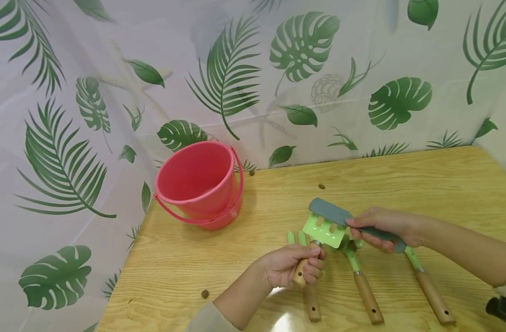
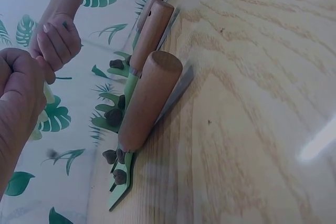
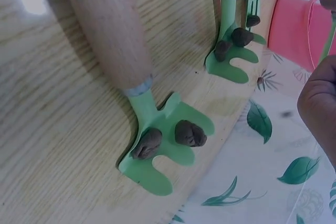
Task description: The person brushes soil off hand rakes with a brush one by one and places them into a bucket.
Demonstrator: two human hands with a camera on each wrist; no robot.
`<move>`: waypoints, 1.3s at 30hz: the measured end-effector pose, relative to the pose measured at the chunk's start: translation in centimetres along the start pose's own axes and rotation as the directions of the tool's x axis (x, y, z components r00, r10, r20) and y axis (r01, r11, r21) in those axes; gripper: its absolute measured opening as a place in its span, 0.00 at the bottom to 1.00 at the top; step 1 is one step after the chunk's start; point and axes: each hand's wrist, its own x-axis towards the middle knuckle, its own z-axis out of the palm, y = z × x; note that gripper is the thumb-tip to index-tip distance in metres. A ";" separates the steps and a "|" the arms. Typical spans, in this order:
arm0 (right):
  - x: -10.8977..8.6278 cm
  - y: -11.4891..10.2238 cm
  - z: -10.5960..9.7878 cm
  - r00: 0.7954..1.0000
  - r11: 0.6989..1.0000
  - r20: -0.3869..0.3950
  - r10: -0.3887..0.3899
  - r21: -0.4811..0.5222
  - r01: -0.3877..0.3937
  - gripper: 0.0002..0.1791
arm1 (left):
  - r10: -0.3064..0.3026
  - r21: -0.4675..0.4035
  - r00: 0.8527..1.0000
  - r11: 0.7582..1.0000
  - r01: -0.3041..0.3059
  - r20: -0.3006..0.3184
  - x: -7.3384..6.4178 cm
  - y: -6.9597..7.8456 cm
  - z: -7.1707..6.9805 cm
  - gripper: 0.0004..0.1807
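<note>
My left hand (image 1: 294,265) grips the wooden handle of a small garden tool with a slotted light-green head (image 1: 325,233), lifted above the table. Above it, my right hand (image 1: 381,226) holds a grey brush (image 1: 329,211) by its handle, the brush's long head lying across the top of the green head. Bristles cannot be made out. Beneath the hands lie a green garden fork (image 2: 122,182) and two green hand rakes (image 3: 157,129) with wooden handles. Brown clumps (image 3: 190,133) sit on their heads. In the wrist views, the held tools are mostly hidden.
A pink bucket (image 1: 194,180) with its handle down stands at the table's back left. Small brown crumbs (image 1: 205,293) lie scattered on the wooden table (image 1: 174,267). A black object (image 1: 502,309) is at the right edge. Leaf-printed cloth (image 1: 253,92) hangs behind.
</note>
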 end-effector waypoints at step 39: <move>-2.1 0.6 -3.0 0.991 0.997 -0.129 0.023 0.079 -0.013 0.19 | 0.084 0.332 0.985 0.943 -0.029 -0.151 -1.3 0.8 -1.0 0.10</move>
